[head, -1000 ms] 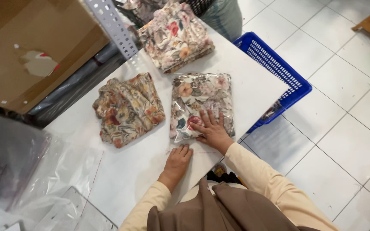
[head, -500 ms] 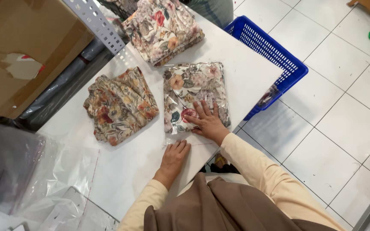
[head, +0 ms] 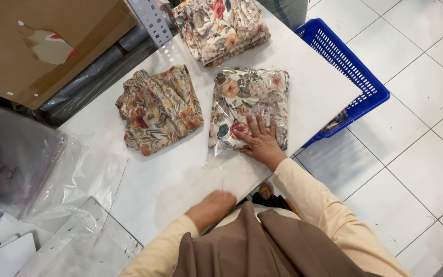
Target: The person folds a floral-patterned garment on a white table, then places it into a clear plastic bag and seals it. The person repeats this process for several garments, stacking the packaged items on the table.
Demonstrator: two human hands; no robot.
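White table (head: 303,77) carries three floral cloth bundles, the top stack (head: 221,28) cut off. Her right hand (head: 260,141) lies flat and open on the bagged bundle (head: 249,102); the left hand (head: 211,208) is blurred, its grip unclear.

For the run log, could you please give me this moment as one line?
right hand: flat on bagged floral cloth | left hand: at table edge, holding nothing seen | beside: unbagged floral cloth

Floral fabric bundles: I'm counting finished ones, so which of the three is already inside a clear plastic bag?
The bagged floral bundle under the right hand, nearest the table's front edge. The darker bundle and the far stack show no bag.
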